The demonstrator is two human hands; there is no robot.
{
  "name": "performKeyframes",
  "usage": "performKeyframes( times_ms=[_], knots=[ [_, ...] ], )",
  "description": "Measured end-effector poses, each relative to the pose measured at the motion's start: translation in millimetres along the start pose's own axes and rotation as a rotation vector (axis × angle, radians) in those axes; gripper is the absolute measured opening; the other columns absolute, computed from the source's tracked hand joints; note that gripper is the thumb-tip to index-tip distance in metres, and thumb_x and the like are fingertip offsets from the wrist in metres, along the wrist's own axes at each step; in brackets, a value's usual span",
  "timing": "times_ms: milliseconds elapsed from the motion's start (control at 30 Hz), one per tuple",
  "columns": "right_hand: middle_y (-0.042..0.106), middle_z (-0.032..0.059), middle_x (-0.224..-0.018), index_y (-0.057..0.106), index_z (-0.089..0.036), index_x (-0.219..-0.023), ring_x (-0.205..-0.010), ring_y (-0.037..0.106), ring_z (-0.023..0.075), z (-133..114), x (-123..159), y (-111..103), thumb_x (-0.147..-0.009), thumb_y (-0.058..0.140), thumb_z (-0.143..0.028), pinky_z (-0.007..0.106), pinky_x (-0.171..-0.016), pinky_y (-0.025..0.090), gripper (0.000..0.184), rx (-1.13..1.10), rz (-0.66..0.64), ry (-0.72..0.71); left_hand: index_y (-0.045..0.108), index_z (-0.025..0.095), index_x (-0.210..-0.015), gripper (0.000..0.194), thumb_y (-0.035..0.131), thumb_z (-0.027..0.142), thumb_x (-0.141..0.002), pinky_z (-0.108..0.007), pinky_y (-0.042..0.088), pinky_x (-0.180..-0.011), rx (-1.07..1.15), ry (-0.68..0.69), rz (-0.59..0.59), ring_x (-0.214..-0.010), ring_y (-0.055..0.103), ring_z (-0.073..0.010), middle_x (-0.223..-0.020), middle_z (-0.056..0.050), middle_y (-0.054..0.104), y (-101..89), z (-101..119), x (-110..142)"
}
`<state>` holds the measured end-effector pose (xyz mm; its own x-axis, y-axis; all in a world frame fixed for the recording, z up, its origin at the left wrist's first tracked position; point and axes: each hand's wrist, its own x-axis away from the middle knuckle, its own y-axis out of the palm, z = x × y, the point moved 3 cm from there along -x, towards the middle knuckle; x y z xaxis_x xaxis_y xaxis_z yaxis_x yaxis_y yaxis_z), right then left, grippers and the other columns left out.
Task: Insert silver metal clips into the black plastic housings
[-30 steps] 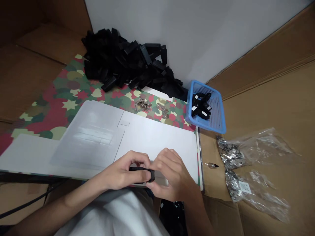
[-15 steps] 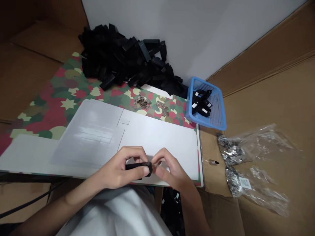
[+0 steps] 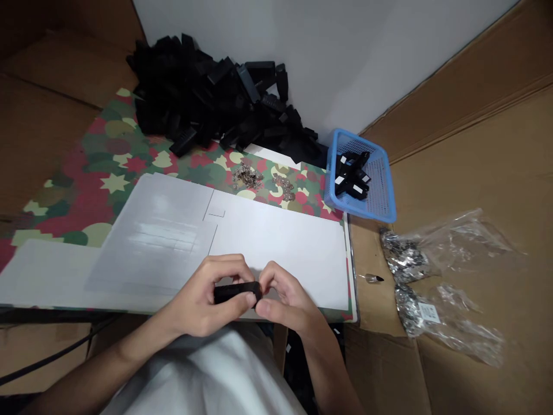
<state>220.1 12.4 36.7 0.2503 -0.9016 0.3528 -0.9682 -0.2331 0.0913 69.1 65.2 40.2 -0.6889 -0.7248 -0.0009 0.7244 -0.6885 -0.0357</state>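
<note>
My left hand [image 3: 207, 300] is closed around a small black plastic piece [image 3: 235, 291], holding it level over the near edge of a white sheet [image 3: 276, 242]. My right hand [image 3: 283, 297] pinches at the right end of the same piece, fingertips pressed together; whatever small part it may hold there is hidden. Two little heaps of shiny metal clips [image 3: 261, 178] lie on the camouflage-patterned mat [image 3: 108, 167] beyond the sheet.
A big pile of black plastic pieces [image 3: 216, 104] fills the back against the wall. A blue basket [image 3: 380, 196] with several black pieces stands at the right. Two clear bags of metal parts [image 3: 432, 282] lie on cardboard further right. A small dark-tipped object [image 3: 374, 278] rests beside the sheet.
Both hands have drifted slightly left and toward the sheet with the black piece. My right hand opened a little half a second ago and now pinches its end again.
</note>
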Motion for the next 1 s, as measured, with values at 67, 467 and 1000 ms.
performKeyframes(
  times_ms=[67, 467, 1000],
  knots=[
    [0.054, -0.0019, -0.075, 0.051, -0.023, -0.078, -0.076, 0.049, 0.0178, 1.0, -0.4, 0.7, -0.075, 0.067, -0.045, 0.032, -0.075, 0.038, 0.028, 0.016, 0.001, -0.023, 0.062, 0.016, -0.073, 0.011, 0.057, 0.020, -0.082, -0.024, 0.035, -0.060, -0.011, -0.003, 0.006, -0.062, 0.049, -0.0109, -0.066, 0.002, 0.057, -0.8, 0.5, 0.2],
    [0.048, -0.0024, -0.072, 0.050, -0.022, -0.074, -0.071, 0.046, 0.0160, 8.7, -2.4, 4.4, -0.068, 0.066, -0.032, 0.029, -0.068, 0.036, 0.020, -0.078, 0.089, -0.075, 0.062, 0.017, -0.073, 0.010, 0.056, 0.018, -0.081, -0.023, 0.035, -0.057, -0.109, 0.027, 0.051, -0.060, 0.049, -0.0110, -0.066, 0.001, 0.057, 1.3, 1.1, 1.3],
    [0.054, -0.0012, -0.070, 0.047, -0.024, -0.079, -0.069, 0.050, 0.0182, -4.4, 7.1, 9.1, -0.069, 0.052, -0.017, 0.032, -0.065, 0.041, 0.014, 0.372, 0.286, -0.436, 0.060, 0.017, -0.071, 0.010, 0.055, 0.016, -0.079, -0.023, 0.035, -0.055, -0.306, 0.087, 0.043, -0.057, 0.050, -0.0122, -0.062, 0.001, 0.056, 1.2, 5.8, 6.9]
  ],
)
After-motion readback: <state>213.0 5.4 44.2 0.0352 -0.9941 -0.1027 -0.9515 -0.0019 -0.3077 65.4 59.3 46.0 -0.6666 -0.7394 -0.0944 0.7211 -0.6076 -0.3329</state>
